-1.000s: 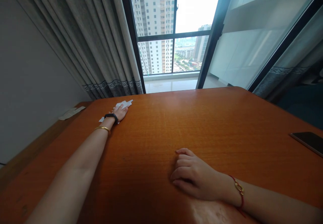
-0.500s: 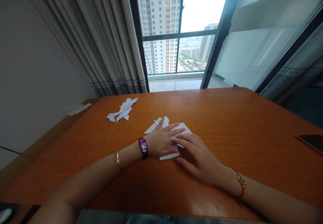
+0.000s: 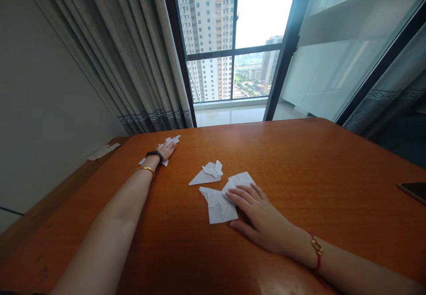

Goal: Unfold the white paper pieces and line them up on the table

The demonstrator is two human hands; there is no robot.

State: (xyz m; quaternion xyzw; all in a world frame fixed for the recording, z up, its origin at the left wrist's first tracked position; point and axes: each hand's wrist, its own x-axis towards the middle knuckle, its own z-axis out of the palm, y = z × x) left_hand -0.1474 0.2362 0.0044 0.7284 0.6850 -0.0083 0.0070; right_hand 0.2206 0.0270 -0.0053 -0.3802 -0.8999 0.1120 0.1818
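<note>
My left hand (image 3: 167, 149) reaches to the far left of the table and lies over a pile of white folded papers (image 3: 173, 139), covering most of them. Its fingers look stretched across the pile. My right hand (image 3: 258, 213) rests with fingers extended on the edge of a white folded paper (image 3: 240, 180). Beside that sheet, and touching it, lies a squarish white folded paper (image 3: 221, 208) with creases. Just beyond is a pointed white folded paper (image 3: 204, 175) with a smaller folded piece on top.
The brown wooden table (image 3: 309, 162) runs back to a window. A dark phone (image 3: 412, 192) lies at the right edge. Some flat pale paper (image 3: 103, 151) is on a ledge at the left, below the grey curtain (image 3: 143, 64).
My left hand has left the papers in the middle and moved left and away onto the far pile. The middle papers are now uncovered. My right hand stays beside them.
</note>
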